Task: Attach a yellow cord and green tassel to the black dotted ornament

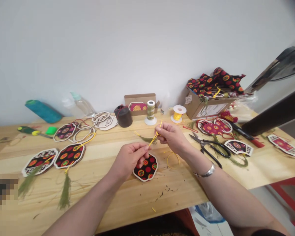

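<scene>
Yellow cord [152, 140] runs between my two hands above the table. My left hand [134, 157] pinches its lower end between thumb and fingers. With thumb and index finger closed, my right hand [169, 135] grips the upper part, and a short tip sticks up past the fingers. Under my left hand lies a black, flower-patterned ornament [147, 169] with a scalloped pale rim, partly covered by the fingers. A loop of yellow cord [173, 160] rests on the wood below my right wrist. Behind my hands lies a green tassel [145, 139], partly hidden.
Black-handled scissors [211, 149] lie right of my right hand. Finished-looking ornaments with green tassels [65, 191] lie at left. A yellow thread spool [178, 114], a green spool [150, 113] and a fabric-filled cardboard box [204, 106] stand along the wall.
</scene>
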A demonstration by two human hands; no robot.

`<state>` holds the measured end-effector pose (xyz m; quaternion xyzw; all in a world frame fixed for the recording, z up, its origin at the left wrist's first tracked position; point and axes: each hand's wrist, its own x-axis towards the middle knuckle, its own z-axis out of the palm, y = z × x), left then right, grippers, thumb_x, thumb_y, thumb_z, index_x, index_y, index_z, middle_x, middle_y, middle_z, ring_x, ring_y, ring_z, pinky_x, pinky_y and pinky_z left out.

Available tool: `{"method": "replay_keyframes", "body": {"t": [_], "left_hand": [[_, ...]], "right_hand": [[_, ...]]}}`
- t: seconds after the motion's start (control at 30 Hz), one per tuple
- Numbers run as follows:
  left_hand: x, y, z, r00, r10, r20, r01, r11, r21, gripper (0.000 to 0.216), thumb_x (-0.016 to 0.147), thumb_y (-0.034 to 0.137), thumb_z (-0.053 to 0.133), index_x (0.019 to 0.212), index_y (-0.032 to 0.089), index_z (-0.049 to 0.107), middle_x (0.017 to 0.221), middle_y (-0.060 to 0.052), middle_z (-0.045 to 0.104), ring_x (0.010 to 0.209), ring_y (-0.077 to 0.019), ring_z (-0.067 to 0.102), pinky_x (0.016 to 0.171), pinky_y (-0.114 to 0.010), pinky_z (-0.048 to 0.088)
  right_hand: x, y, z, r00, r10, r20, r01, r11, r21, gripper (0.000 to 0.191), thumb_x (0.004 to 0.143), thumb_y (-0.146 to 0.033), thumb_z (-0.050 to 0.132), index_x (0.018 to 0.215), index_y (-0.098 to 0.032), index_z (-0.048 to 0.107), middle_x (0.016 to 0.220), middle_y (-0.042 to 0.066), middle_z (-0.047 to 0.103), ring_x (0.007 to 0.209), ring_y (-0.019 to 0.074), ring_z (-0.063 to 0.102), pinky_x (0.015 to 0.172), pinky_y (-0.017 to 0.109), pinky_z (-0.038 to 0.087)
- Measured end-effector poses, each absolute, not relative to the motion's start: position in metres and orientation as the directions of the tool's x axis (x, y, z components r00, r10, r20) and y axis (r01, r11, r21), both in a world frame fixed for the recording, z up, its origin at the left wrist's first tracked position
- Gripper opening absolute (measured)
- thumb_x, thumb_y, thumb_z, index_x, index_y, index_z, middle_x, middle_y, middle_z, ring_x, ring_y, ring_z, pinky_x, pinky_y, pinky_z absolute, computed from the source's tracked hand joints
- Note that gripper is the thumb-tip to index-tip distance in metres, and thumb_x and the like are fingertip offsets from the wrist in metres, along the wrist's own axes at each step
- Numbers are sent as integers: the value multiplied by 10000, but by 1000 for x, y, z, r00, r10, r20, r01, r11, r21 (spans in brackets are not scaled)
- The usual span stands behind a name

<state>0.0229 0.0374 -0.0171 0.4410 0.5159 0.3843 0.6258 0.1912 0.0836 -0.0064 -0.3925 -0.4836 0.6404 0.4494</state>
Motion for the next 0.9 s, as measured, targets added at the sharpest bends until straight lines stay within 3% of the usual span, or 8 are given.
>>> {"method": "replay_keyframes", "body": {"t": [0.27, 0.47, 0.73, 0.83, 0.9], "left_hand": [[25, 36, -14, 179, 917, -356, -89, 376, 922, 185, 700, 315, 703, 733, 133, 702, 555, 17, 539, 420, -22, 359, 385, -140, 236], [26, 35, -11, 165, 910, -381, -59, 395, 917, 178, 699, 319, 704, 714, 142, 692, 547, 28, 538, 405, -13, 345, 391, -143, 234], [25, 35, -9, 193, 910, -368, -32, 381, 924, 173, 717, 304, 683, 675, 137, 668, 514, 37, 552, 370, -11, 338, 378, -147, 228], [23, 35, -10, 235, 905, -354, 31, 357, 934, 167, 736, 294, 662, 692, 134, 680, 567, 3, 626, 389, -37, 426, 397, -169, 313], [21, 35, -12, 298, 881, -369, 22, 380, 925, 182, 749, 307, 653, 754, 131, 700, 679, -42, 691, 490, -87, 556, 497, -217, 440]], "right_hand": [[191, 83, -5, -249, 966, -73, -153, -114, -982, 219, 759, -343, 609, 703, -172, 484, 534, -55, 513, 471, 63, 454, 487, 214, 341], [191, 85, -6, -256, 962, -90, -233, -152, -960, 260, 728, -347, 645, 697, -181, 447, 476, -108, 368, 379, 26, 327, 394, 185, 175], [193, 89, -8, -216, 973, -81, -283, -142, -949, 299, 678, -373, 684, 701, -166, 470, 498, -102, 357, 400, 22, 306, 404, 183, 151], [193, 89, -8, -214, 975, -67, -271, -125, -955, 294, 659, -366, 691, 682, -165, 477, 485, -102, 364, 395, 22, 300, 404, 188, 164], [193, 88, -8, -229, 972, -54, -238, -110, -965, 270, 666, -348, 679, 658, -163, 483, 471, -99, 374, 393, 22, 298, 405, 192, 184]]}}
